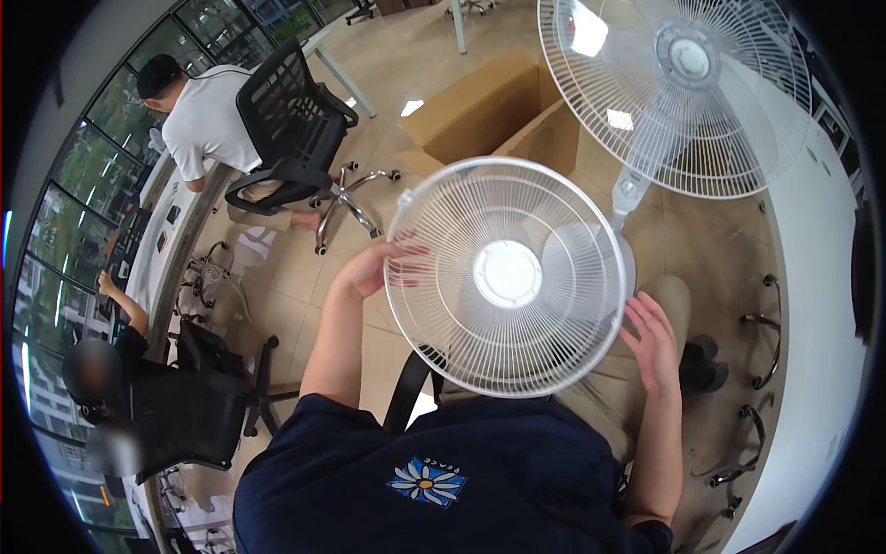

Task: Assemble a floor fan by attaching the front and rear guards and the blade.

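Observation:
A round white wire fan grille (434, 323) with a white centre disc is held level in front of my body. My left hand (374, 266) grips its left rim, its fingers showing through the wires underneath. At the right rim my right hand (653, 337) supports the edge, fingers extended along it. Just beyond, at upper right, a white standing fan (688, 120) has a wire cage and pale blades on a post (629, 196). A rounded pale shape shows through the held grille; I cannot tell exactly what it is.
An open cardboard box (480, 106) lies on the tiled floor ahead. A white table (821, 277) runs along the right. On the left, a person in a white shirt (208, 120) sits on a black office chair (291, 111); another person (101, 369) sits nearer, beside the long desk (152, 249).

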The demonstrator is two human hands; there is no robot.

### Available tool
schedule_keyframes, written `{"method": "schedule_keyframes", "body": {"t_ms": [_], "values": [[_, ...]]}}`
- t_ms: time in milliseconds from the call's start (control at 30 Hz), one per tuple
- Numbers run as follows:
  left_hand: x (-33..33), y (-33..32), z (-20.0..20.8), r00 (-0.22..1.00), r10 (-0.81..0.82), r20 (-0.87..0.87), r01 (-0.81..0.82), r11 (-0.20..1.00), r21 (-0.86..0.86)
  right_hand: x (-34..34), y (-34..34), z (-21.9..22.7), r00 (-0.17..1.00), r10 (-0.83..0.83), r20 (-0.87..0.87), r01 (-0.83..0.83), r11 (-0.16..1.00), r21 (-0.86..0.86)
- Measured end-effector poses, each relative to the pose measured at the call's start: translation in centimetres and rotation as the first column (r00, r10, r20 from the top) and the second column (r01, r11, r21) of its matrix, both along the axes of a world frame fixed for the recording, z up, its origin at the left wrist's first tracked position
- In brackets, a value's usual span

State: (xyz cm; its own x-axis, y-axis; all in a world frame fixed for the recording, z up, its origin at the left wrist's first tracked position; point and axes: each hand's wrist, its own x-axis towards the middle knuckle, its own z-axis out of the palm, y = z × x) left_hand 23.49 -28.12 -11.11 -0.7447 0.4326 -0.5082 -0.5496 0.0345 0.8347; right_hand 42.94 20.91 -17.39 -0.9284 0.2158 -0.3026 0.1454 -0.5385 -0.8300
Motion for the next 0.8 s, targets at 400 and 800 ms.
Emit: {"method": "schedule_keyframes", "body": {"t_ms": [400, 800], "values": [[7.5, -0.8, 2.0, 0.639, 0.71, -0.296, -0.696, 0.698, 0.17, 0.4, -3.4, -1.6, 0.966, 0.246, 0.074, -0.247, 0.808, 0.534], [13.7, 9.6, 0.6, 0.271, 0.901, -0.339, -0.761, 0.416, 0.497, -10.0, -14.3, -1.1, 0.896, 0.444, 0.016, -0.433, 0.864, 0.258]]}}
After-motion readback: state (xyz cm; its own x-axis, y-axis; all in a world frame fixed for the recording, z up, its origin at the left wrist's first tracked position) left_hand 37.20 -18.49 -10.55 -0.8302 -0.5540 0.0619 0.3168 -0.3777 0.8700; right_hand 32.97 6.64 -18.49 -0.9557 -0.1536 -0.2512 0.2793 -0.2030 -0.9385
